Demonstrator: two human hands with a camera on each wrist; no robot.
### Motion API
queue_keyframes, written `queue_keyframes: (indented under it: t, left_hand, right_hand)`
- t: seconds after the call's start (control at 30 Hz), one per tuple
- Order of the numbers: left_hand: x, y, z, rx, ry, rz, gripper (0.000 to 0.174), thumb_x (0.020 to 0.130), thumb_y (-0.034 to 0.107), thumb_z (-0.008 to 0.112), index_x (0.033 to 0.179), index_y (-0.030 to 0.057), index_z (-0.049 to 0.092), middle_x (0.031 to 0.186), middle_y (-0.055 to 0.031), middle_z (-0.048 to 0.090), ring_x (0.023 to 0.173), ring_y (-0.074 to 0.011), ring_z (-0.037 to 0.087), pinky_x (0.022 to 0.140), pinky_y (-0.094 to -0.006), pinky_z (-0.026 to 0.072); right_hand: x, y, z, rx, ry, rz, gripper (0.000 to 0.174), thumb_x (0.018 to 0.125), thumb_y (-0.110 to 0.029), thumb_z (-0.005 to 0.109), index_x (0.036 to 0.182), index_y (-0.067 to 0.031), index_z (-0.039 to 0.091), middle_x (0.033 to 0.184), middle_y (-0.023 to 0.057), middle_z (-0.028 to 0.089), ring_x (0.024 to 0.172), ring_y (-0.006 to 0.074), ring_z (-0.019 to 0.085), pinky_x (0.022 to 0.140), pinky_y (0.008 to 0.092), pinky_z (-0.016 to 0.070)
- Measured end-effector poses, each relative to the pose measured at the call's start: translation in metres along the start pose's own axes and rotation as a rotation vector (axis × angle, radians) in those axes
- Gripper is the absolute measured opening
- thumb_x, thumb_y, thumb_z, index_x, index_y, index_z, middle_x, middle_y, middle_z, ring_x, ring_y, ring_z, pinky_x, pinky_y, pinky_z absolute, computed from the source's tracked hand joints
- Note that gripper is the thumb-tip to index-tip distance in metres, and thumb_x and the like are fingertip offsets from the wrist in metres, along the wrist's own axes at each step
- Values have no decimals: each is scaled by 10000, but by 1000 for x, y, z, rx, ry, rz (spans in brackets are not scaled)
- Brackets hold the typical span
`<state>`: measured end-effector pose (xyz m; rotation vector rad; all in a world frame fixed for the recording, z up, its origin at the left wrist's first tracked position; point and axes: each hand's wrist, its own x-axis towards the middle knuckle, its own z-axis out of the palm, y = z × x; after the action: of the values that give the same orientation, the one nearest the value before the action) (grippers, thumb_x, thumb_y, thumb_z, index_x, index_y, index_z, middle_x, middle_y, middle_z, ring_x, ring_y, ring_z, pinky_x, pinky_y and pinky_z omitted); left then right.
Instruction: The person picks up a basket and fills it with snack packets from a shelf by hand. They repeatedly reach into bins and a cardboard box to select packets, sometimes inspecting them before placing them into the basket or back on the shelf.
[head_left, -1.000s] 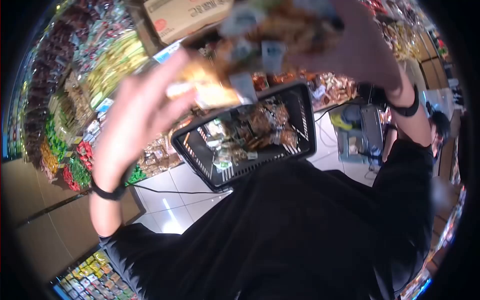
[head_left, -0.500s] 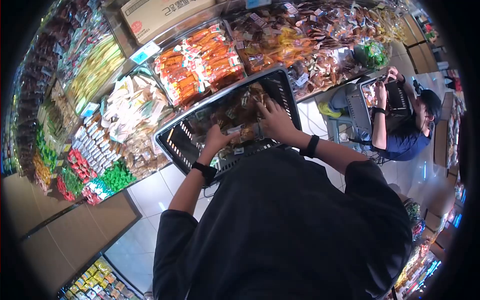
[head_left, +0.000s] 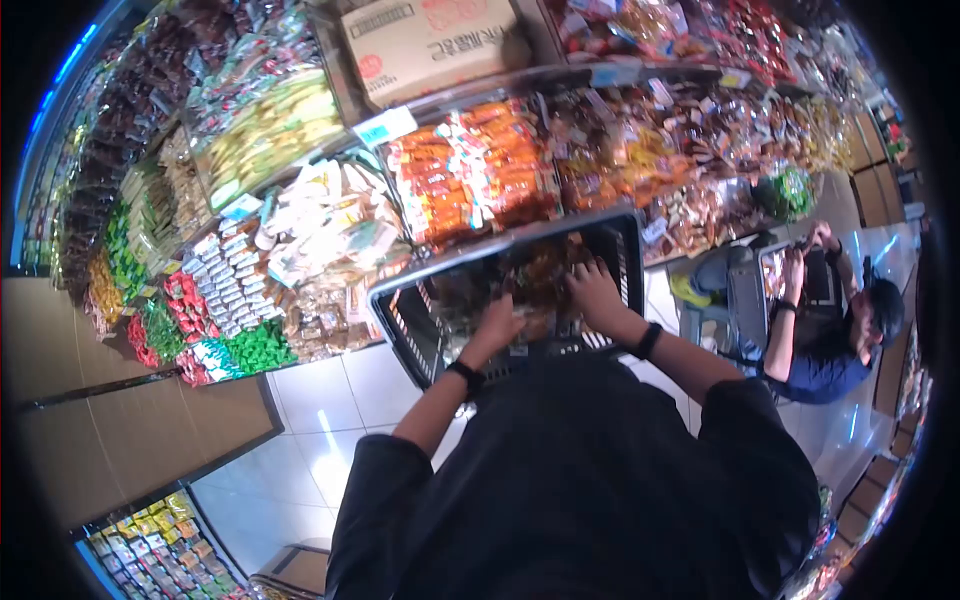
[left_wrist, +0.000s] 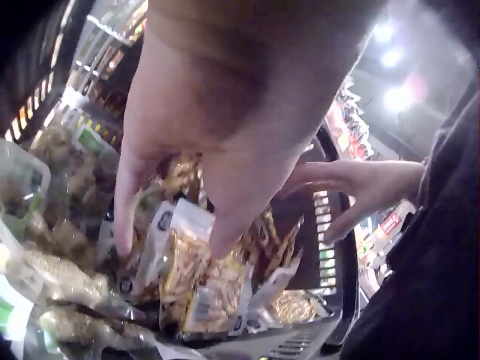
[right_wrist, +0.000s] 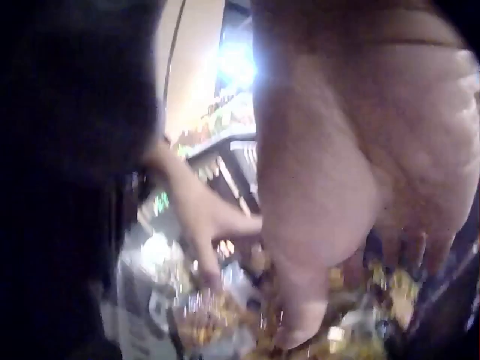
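Both hands reach down into a black shopping basket (head_left: 636, 262) filled with clear packets of food. My left hand (head_left: 497, 322) is over the packets on the left side, its thumb and fingers spread. In the left wrist view, its thumb tip touches a clear packet of brown strips (left_wrist: 217, 292), and paler, lumpy bagged pieces (left_wrist: 67, 277) lie beside it. My right hand (head_left: 600, 298) rests on packets at the basket's right side, fingers extended and apart. The right wrist view shows its thumb pointing down at blurred packets (right_wrist: 210, 322).
Beyond the basket, a display holds orange packets (head_left: 475, 165), white packets (head_left: 325, 215) and a cardboard box (head_left: 430, 50). Another person (head_left: 830, 340) sits or crouches at the right with a second basket (head_left: 745, 295). Tiled floor (head_left: 320, 410) lies at the left.
One second ago the hands were raised above the basket, the right one carrying packets. Both then came down into the basket and stay there. The head view has shifted.
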<state>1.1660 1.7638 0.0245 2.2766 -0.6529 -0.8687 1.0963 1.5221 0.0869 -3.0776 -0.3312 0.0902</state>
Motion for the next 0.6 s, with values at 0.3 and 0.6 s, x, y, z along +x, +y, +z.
queue_keyframes:
  t: [0.3, 0.6]
  left_hand:
    - [-116, 19, -94, -106, 888, 308, 208, 804, -21, 744, 996, -30, 663, 948, -167, 706, 846, -327, 696, 777, -399, 569]
    - [-85, -32, -152, -364, 1244, -222, 437, 1047, 341, 409, 1252, -31, 513, 1164, -180, 593, 1078, -292, 556, 995, -421, 418]
  right_hand:
    - [165, 12, -318, 960, -213, -194, 481, 1006, -389, 609, 1322, -33, 532, 1185, 112, 616, 1116, 170, 604, 903, 354, 508]
    - [360, 23, -289, 701, -631, -259, 666, 1068, -562, 318, 1451, -27, 421, 1368, 115, 518, 1265, 187, 473, 1083, 355, 364]
